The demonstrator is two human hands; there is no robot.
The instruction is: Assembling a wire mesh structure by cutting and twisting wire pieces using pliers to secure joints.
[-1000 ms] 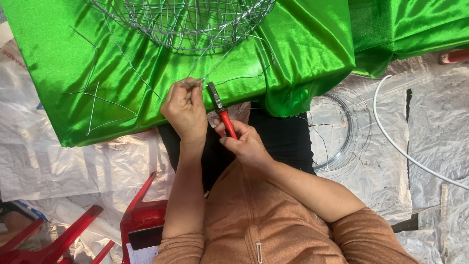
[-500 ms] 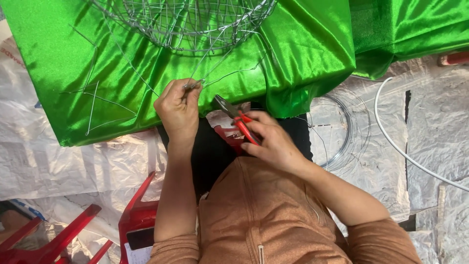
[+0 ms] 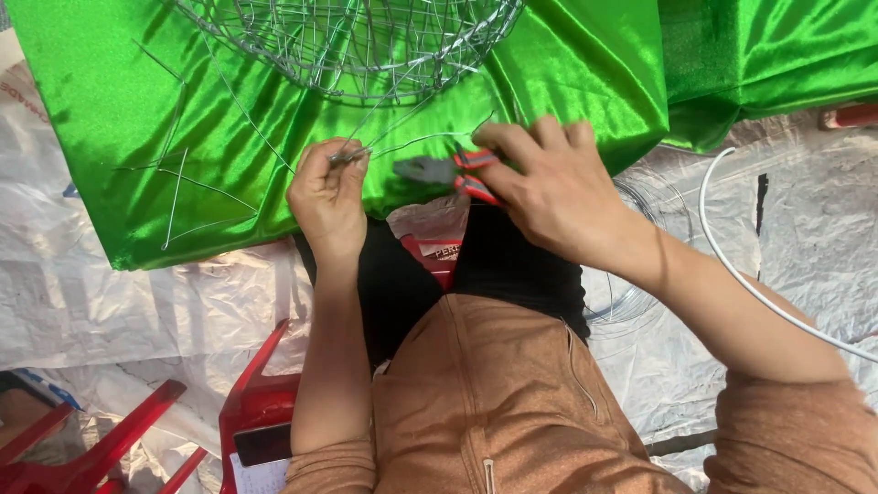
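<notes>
A round wire mesh frame (image 3: 357, 41) rests on shiny green satin cloth (image 3: 119, 119) in front of me. My left hand (image 3: 329, 197) pinches the end of a thin wire (image 3: 412, 142) that runs off the frame. My right hand (image 3: 549, 183) grips red-handled pliers (image 3: 448, 171), whose grey jaws point left toward my left hand and stop a little short of the wire. Loose bent wires (image 3: 174, 183) lie on the cloth at the left.
Crinkled white plastic sheeting (image 3: 110, 302) covers the ground. A red plastic stool (image 3: 256, 402) stands under me and another red chair (image 3: 82, 448) at lower left. A white cable (image 3: 732, 265) curves along the right, next to a wire coil (image 3: 631, 293).
My right hand has swung the pliers from upright near my left hand to lying level, jaws pointing left. My left hand keeps its pinch on the wire.
</notes>
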